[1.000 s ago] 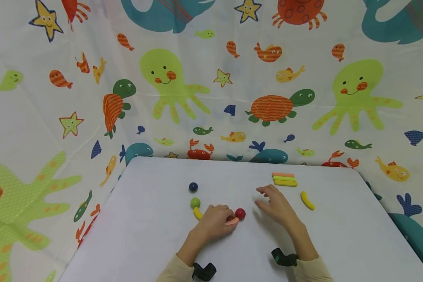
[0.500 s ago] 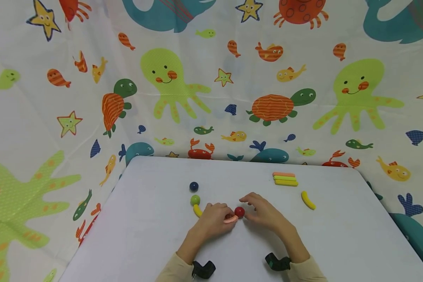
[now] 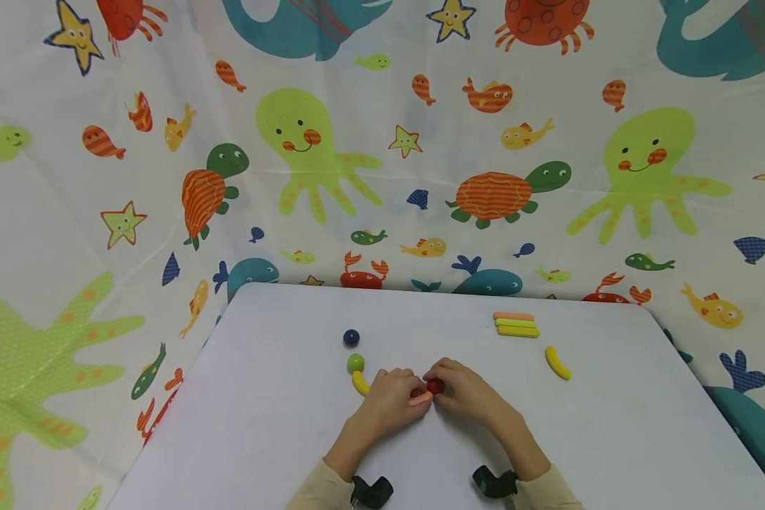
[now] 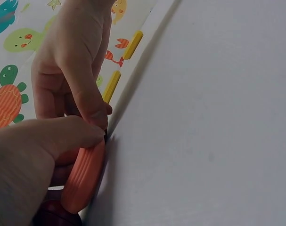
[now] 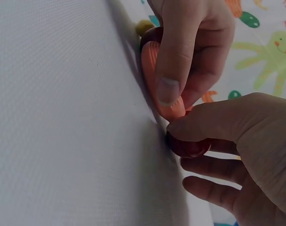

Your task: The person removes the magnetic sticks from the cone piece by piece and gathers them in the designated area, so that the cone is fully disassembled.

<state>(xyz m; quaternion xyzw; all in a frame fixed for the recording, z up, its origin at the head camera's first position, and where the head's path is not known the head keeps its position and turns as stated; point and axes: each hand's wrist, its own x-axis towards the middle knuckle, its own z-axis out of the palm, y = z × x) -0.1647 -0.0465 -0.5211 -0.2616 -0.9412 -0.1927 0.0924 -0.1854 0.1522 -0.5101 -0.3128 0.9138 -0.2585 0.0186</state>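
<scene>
My left hand point(image 3: 389, 400) pinches a curved, ridged salmon-orange stick of modelling clay point(image 4: 86, 179) low over the white table. A red ball point(image 3: 435, 386) sits at the stick's right end, between the thumb and fingers of my right hand point(image 3: 468, 391). In the right wrist view that red ball point(image 5: 190, 147) is partly covered by the right thumb. A second dark red ball point(image 4: 55, 214) shows at the stick's other end, partly hidden by the left hand. Just beyond the left hand, a curved yellow clay stick point(image 3: 360, 383) meets a green ball point(image 3: 355, 363).
A navy ball point(image 3: 351, 338) lies behind the green one. Toward the back right, straight orange and yellow clay sticks point(image 3: 517, 331) lie side by side, with a bent yellow stick point(image 3: 557, 363) near them. A sea-animal cloth point(image 3: 414, 163) hangs behind the white table point(image 3: 261, 425).
My right hand has come left from near the straight sticks and has closed its fingertips on the red ball. The left hand stays nearly in place with the orange clay stick.
</scene>
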